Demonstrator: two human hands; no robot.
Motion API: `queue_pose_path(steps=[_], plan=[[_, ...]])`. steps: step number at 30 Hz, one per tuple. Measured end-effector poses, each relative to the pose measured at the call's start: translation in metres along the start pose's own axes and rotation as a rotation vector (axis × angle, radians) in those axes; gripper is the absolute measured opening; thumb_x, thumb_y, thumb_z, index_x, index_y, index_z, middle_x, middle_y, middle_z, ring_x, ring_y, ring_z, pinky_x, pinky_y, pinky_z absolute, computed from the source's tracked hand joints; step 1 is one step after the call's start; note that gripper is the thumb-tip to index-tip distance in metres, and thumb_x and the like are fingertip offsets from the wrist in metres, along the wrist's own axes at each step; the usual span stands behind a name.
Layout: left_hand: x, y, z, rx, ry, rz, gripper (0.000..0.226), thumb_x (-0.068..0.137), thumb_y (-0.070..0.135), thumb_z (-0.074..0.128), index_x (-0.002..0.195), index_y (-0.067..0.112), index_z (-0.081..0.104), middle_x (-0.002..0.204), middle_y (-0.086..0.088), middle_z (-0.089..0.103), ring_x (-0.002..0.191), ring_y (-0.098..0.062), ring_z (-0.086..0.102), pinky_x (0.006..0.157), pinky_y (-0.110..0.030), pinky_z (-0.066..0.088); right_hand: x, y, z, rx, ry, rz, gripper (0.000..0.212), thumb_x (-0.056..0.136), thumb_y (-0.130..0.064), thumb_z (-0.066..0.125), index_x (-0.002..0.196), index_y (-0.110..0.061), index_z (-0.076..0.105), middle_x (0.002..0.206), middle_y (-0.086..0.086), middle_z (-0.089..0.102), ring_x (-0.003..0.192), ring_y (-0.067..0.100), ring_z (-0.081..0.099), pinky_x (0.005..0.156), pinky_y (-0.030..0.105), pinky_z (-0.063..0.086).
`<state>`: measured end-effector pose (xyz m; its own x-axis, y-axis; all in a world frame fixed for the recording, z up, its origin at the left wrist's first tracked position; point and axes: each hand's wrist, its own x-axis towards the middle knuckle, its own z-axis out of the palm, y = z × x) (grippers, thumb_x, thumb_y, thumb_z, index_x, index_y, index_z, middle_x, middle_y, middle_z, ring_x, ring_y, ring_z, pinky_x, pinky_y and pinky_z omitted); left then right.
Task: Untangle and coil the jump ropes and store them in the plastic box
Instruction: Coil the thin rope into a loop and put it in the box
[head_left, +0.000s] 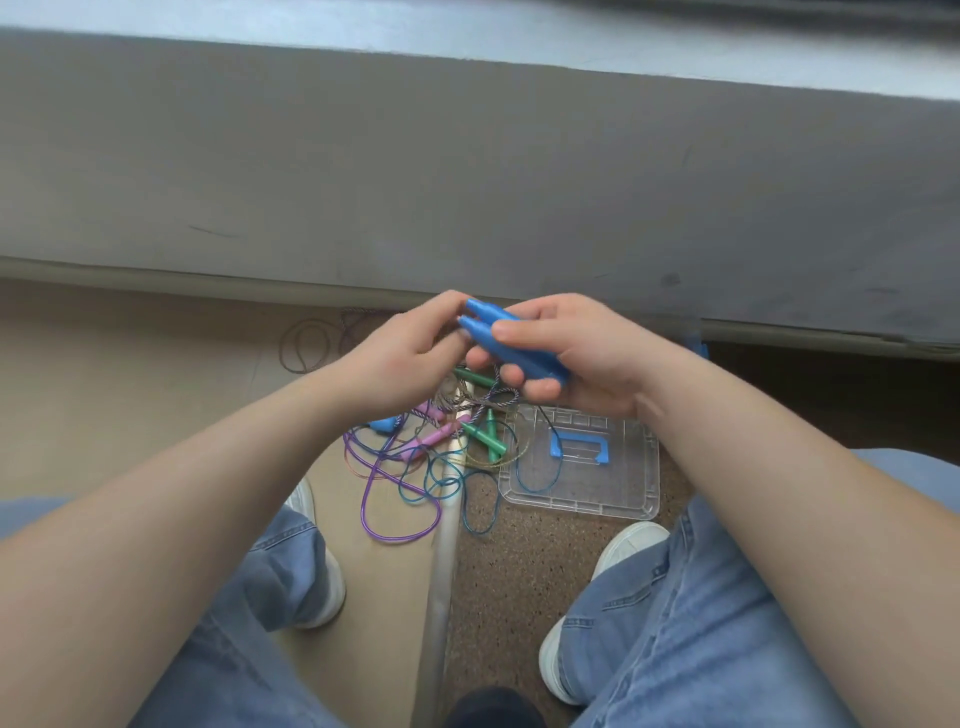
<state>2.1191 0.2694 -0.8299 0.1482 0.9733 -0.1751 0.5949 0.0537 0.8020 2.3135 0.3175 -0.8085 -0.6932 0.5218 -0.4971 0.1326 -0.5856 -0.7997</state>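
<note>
right hand (576, 356) grips both blue handles (501, 335), left hand (400, 358) pinches their tips; other ropes (387, 483) lie tangled, plastic box (641, 499) unfilled

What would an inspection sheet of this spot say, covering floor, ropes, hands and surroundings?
Surface: beige floor on the left, speckled brown mat on the right, metal strip between.
Job's things: blue handles held together; tangled ropes with green handles and pink handles on the floor, partly over the clear plastic box.
Clutter: nothing seen.
Hands: right hand grips the blue handles; left hand pinches their tips.
Cables: nothing seen.
Surroundings: grey ledge ahead; jeans, white shoes.
</note>
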Motion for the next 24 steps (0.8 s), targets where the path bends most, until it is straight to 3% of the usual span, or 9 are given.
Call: queue_pose_path(steps=[1, 3, 8, 12, 15, 17, 19, 21, 24], plan=[[0.001, -0.001, 0.0, -0.034, 0.038, 0.01, 0.02, 0.1, 0.028, 0.041, 0.102, 0.032, 0.06, 0.084, 0.0, 0.065, 0.074, -0.018, 0.059, 0.074, -0.039, 0.053, 0.0, -0.002, -0.002, 0.02, 0.018, 0.004, 0.019, 0.101, -0.008, 0.052, 0.112, 0.002, 0.064, 0.092, 0.015, 0.068, 0.063, 0.014, 0.05, 0.04, 0.015, 0.036], [0.002, 0.0, -0.001, -0.069, 0.096, 0.034, 0.022, 0.102, 0.025, 0.039, 0.096, 0.027, 0.06, 0.074, 0.004, 0.062, 0.066, -0.013, 0.056, 0.067, -0.03, 0.051, -0.001, -0.005, -0.004, 0.012, 0.032, 0.041, 0.02, 0.102, -0.014, 0.052, 0.11, 0.001, 0.063, 0.085, 0.013, 0.065, 0.062, 0.014, 0.049, 0.041, 0.015, 0.037], [0.006, 0.0, 0.0, -0.097, 0.079, -0.039, 0.027, 0.104, 0.016, 0.037, 0.101, 0.025, 0.062, 0.054, 0.015, 0.054, 0.048, -0.004, 0.044, 0.051, -0.023, 0.04, -0.006, 0.0, -0.005, -0.071, -0.06, 0.15, 0.026, 0.105, -0.026, 0.048, 0.112, -0.004, 0.061, 0.076, 0.006, 0.056, 0.058, 0.012, 0.047, 0.039, 0.015, 0.032], [0.006, 0.0, 0.002, 0.003, 0.12, -0.061, 0.027, 0.106, 0.031, 0.034, 0.099, 0.023, 0.059, 0.057, 0.012, 0.055, 0.054, -0.008, 0.048, 0.056, -0.031, 0.041, -0.009, -0.003, -0.01, -0.027, -0.107, 0.14, 0.026, 0.105, -0.024, 0.046, 0.11, -0.004, 0.06, 0.076, 0.004, 0.052, 0.057, 0.01, 0.045, 0.04, 0.014, 0.03], [0.003, 0.006, 0.01, 0.188, 0.192, -0.098, 0.027, 0.105, 0.035, 0.031, 0.094, 0.018, 0.049, 0.069, 0.002, 0.059, 0.064, -0.023, 0.054, 0.059, -0.037, 0.04, -0.009, -0.004, -0.004, 0.055, -0.115, 0.081, 0.024, 0.105, -0.024, 0.044, 0.107, -0.005, 0.058, 0.075, 0.003, 0.051, 0.056, 0.009, 0.043, 0.04, 0.013, 0.025], [0.002, 0.013, 0.02, 0.257, 0.162, -0.167, 0.019, 0.104, 0.03, 0.032, 0.102, 0.017, 0.045, 0.078, -0.006, 0.06, 0.07, -0.032, 0.056, 0.061, -0.041, 0.043, -0.005, -0.002, 0.005, 0.056, -0.059, 0.007, 0.021, 0.106, -0.022, 0.043, 0.104, -0.005, 0.057, 0.073, 0.003, 0.051, 0.055, 0.01, 0.043, 0.042, 0.016, 0.025], [0.001, 0.016, 0.03, 0.432, 0.088, -0.173, 0.016, 0.105, 0.027, 0.032, 0.107, 0.013, 0.041, 0.083, -0.01, 0.058, 0.072, -0.036, 0.057, 0.062, -0.042, 0.043, 0.004, 0.0, 0.007, -0.123, 0.13, -0.061, 0.02, 0.106, -0.021, 0.046, 0.1, -0.005, 0.057, 0.072, 0.003, 0.054, 0.055, 0.014, 0.046, 0.043, 0.019, 0.032], [-0.002, 0.016, 0.036, 0.668, -0.009, -0.093, 0.011, 0.104, 0.025, 0.035, 0.102, 0.015, 0.036, 0.085, -0.011, 0.06, 0.066, -0.034, 0.052, 0.059, -0.04, 0.04, 0.01, 0.002, 0.002, -0.575, 0.378, -0.152, 0.025, 0.102, -0.027, 0.05, 0.094, -0.004, 0.058, 0.074, 0.004, 0.061, 0.058, 0.022, 0.054, 0.051, 0.032, 0.046], [-0.001, 0.023, 0.026, 0.95, -0.108, 0.167, 0.01, 0.103, 0.027, 0.037, 0.1, 0.019, 0.041, 0.078, -0.004, 0.055, 0.061, -0.03, 0.047, 0.055, -0.035, 0.034, 0.01, 0.007, -0.01, -1.232, 0.48, -0.166, 0.027, 0.1, -0.034, 0.049, 0.089, -0.01, 0.054, 0.087, 0.008, 0.064, 0.08, 0.031, 0.058, 0.066, 0.037, 0.038]])
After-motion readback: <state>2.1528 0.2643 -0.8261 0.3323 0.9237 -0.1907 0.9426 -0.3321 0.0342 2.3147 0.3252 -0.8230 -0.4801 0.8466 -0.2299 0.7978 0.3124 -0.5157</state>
